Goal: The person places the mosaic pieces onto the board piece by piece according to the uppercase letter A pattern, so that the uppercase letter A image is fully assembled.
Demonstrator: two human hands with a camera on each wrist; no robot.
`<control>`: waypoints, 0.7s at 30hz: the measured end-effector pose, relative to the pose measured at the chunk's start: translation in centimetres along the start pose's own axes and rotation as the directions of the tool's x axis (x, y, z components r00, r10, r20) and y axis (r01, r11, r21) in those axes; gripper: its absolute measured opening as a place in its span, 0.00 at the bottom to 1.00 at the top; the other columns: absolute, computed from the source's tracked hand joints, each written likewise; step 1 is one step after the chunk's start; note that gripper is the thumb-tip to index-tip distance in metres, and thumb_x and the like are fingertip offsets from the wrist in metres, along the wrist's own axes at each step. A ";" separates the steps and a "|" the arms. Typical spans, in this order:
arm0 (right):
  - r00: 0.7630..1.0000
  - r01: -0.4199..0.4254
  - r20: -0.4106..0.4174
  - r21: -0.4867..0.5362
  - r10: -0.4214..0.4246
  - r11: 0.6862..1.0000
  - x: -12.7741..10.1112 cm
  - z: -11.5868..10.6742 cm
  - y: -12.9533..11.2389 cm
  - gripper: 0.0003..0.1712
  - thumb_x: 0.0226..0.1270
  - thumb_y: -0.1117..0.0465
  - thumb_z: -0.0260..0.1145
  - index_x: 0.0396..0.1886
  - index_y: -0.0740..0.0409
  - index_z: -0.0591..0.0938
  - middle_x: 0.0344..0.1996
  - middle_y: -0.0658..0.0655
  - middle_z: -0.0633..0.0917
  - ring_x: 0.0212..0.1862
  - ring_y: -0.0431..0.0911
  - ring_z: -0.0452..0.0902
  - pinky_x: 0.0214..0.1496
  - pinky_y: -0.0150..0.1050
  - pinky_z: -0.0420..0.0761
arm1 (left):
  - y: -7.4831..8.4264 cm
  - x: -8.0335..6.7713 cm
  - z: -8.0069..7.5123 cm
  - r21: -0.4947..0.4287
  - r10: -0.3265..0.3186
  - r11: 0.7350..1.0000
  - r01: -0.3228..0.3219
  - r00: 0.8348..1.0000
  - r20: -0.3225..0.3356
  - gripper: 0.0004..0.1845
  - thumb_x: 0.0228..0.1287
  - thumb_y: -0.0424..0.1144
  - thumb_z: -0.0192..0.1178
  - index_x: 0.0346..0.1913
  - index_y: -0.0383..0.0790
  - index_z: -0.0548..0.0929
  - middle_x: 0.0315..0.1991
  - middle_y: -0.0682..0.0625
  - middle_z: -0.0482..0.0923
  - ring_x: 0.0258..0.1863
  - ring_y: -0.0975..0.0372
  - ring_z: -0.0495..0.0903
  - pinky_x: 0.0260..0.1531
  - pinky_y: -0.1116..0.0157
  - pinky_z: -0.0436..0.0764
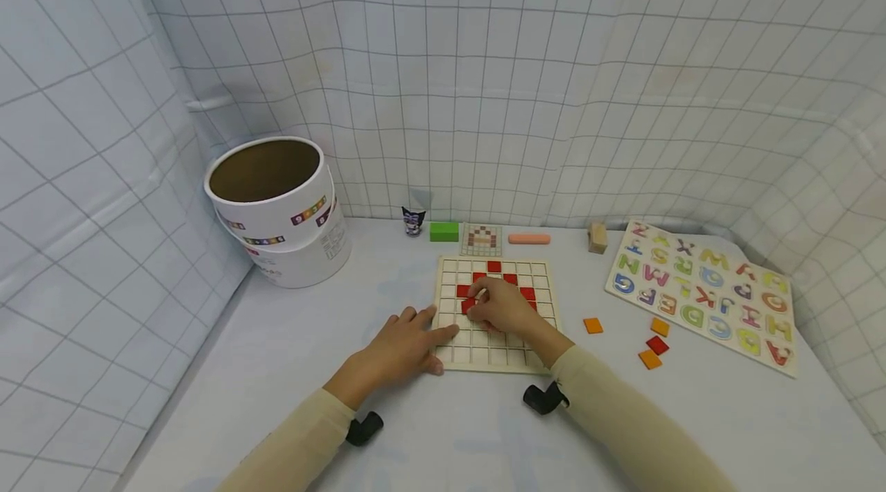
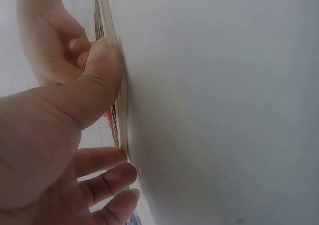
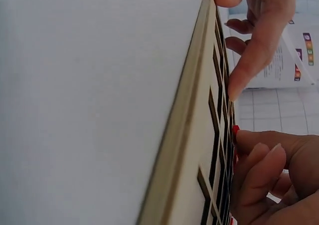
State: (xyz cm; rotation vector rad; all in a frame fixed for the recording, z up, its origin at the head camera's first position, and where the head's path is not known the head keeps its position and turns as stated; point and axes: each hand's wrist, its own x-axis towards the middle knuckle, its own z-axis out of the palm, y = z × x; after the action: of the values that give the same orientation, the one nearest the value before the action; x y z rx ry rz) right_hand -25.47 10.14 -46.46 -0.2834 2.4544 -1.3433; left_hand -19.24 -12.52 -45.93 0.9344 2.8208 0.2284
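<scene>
We are steadying the grid board (image 1: 494, 313) with the flat left hand (image 1: 399, 342) — right hand (image 1: 503, 309) pinching a red tile (image 1: 468, 306) into the part-filled pattern; loose tiles (image 1: 654, 344) remaining beside it.

The right hand (image 1: 504, 309) covers several cells of the grid board (image 1: 494, 313), hiding the tiles beneath. Print on the white tubs (image 1: 280, 207) behind the board is too small to read.

Both hands (image 1: 443, 323) on grid board (image 1: 493, 357)
</scene>
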 end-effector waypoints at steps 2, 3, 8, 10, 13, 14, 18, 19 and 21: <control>0.999 0.013 -0.031 -0.103 -0.017 0.995 0.3 0.5 -0.3 0.11 0.64 0.64 0.70 0.46 0.55 0.82 0.27 0.54 0.80 0.25 0.45 0.74 0.28 0.37 0.74 | 0.0 0.1 0.1 0.007 0.008 1.000 -0.008 1.000 -0.008 0.36 0.63 0.59 0.65 0.73 0.57 0.74 0.74 0.35 0.65 0.65 0.41 0.69 0.58 0.41 0.72; 0.999 0.011 -0.043 -0.133 -0.017 0.991 0.5 0.6 -0.4 0.10 0.64 0.64 0.71 0.45 0.54 0.82 0.28 0.54 0.80 0.27 0.45 0.75 0.29 0.37 0.74 | 0.0 0.1 0.1 0.011 0.011 1.000 -0.011 1.000 -0.010 0.36 0.63 0.59 0.65 0.73 0.57 0.74 0.74 0.35 0.65 0.65 0.41 0.69 0.58 0.41 0.72; 0.996 0.022 -0.075 -0.207 -0.038 0.978 0.9 1.1 -0.5 0.10 0.64 0.64 0.71 0.43 0.53 0.82 0.29 0.54 0.80 0.31 0.47 0.74 0.31 0.39 0.73 | 0.0 0.2 0.0 0.029 0.005 1.000 -0.005 1.000 -0.003 0.36 0.63 0.60 0.64 0.74 0.57 0.73 0.74 0.36 0.65 0.66 0.41 0.69 0.57 0.41 0.72; 0.996 0.028 -0.081 -0.211 -0.046 0.977 0.8 1.1 -0.6 0.10 0.64 0.64 0.70 0.43 0.53 0.81 0.29 0.53 0.79 0.30 0.46 0.73 0.31 0.39 0.72 | 0.0 0.2 -0.1 0.021 0.003 1.000 -0.003 1.000 0.000 0.36 0.63 0.60 0.65 0.74 0.57 0.73 0.74 0.35 0.65 0.66 0.40 0.69 0.57 0.41 0.72; 0.995 0.040 -0.084 -0.205 -0.058 0.978 0.5 1.0 -0.5 0.11 0.64 0.65 0.68 0.45 0.52 0.82 0.27 0.53 0.79 0.29 0.45 0.72 0.30 0.38 0.72 | 0.0 0.1 -0.3 0.007 0.008 1.000 -0.008 1.000 0.003 0.36 0.63 0.59 0.64 0.73 0.56 0.74 0.74 0.35 0.65 0.66 0.40 0.69 0.58 0.41 0.72; 0.995 0.048 -0.076 -0.212 -0.066 0.976 0.3 0.9 -0.5 0.11 0.65 0.65 0.68 0.47 0.52 0.83 0.26 0.52 0.79 0.28 0.45 0.72 0.30 0.38 0.71 | 0.0 0.1 -0.3 0.008 0.009 1.000 -0.009 1.000 0.006 0.36 0.63 0.60 0.64 0.74 0.57 0.73 0.74 0.35 0.64 0.66 0.40 0.69 0.58 0.41 0.72; 0.995 0.096 0.024 -0.300 -0.093 0.949 -0.4 0.6 -0.4 0.19 0.70 0.60 0.67 0.60 0.48 0.84 0.28 0.53 0.81 0.28 0.44 0.72 0.31 0.38 0.71 | 0.0 0.0 -0.2 0.026 0.003 1.000 -0.003 1.000 0.014 0.36 0.63 0.60 0.63 0.74 0.58 0.72 0.74 0.36 0.64 0.66 0.41 0.69 0.58 0.41 0.72; 0.994 0.105 0.055 -0.327 -0.092 0.939 -0.6 0.5 -0.4 0.22 0.71 0.59 0.67 0.63 0.46 0.83 0.30 0.53 0.83 0.28 0.44 0.72 0.31 0.38 0.71 | 0.0 0.0 -0.2 0.028 0.002 1.000 -0.002 1.000 0.016 0.36 0.64 0.60 0.63 0.74 0.58 0.72 0.74 0.36 0.64 0.66 0.41 0.69 0.58 0.41 0.72; 0.991 0.118 0.106 -0.373 -0.084 0.920 -1.0 0.2 -0.3 0.25 0.72 0.56 0.67 0.68 0.43 0.81 0.38 0.52 0.86 0.32 0.43 0.73 0.34 0.38 0.72 | 0.0 0.0 -0.1 0.026 0.002 1.000 -0.003 1.000 0.016 0.36 0.64 0.60 0.63 0.74 0.58 0.73 0.74 0.35 0.64 0.66 0.41 0.69 0.58 0.41 0.73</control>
State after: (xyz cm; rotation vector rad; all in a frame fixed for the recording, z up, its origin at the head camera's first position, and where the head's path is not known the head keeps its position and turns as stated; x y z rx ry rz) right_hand -24.42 10.11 -46.11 -0.5561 2.6392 -0.8575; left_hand -19.25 -12.54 -45.85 0.9410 2.8146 0.1840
